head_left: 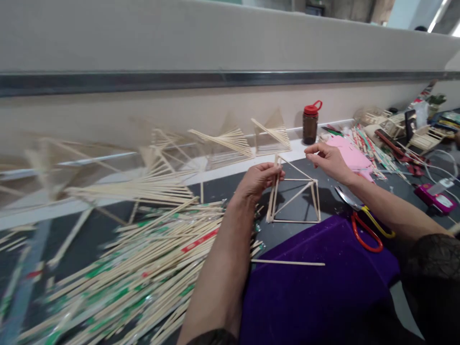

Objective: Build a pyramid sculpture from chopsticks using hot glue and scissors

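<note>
A small frame of thin wooden sticks [296, 221] stands on the dark tabletop in the middle of the head view. My left hand [260, 178] pinches its upper left corner between thumb and fingers. To the right, above the frame's right side, my right hand [325, 158] is raised with thumb and fingertips close together; whether anything tiny is between them I cannot make out. Red-and-yellow-handled scissors [366, 232] lie below my right forearm, beside a purple cloth [316, 282]. One loose stick [287, 262] rests on the cloth.
Many packaged sticks [151, 273] cover the table at the left. Stick models [230, 141] stand along the wall behind. A red-lidded bottle [310, 124] is at the back. Pink material [350, 153], loose sticks, cables and a magenta device [436, 199] lie at the right.
</note>
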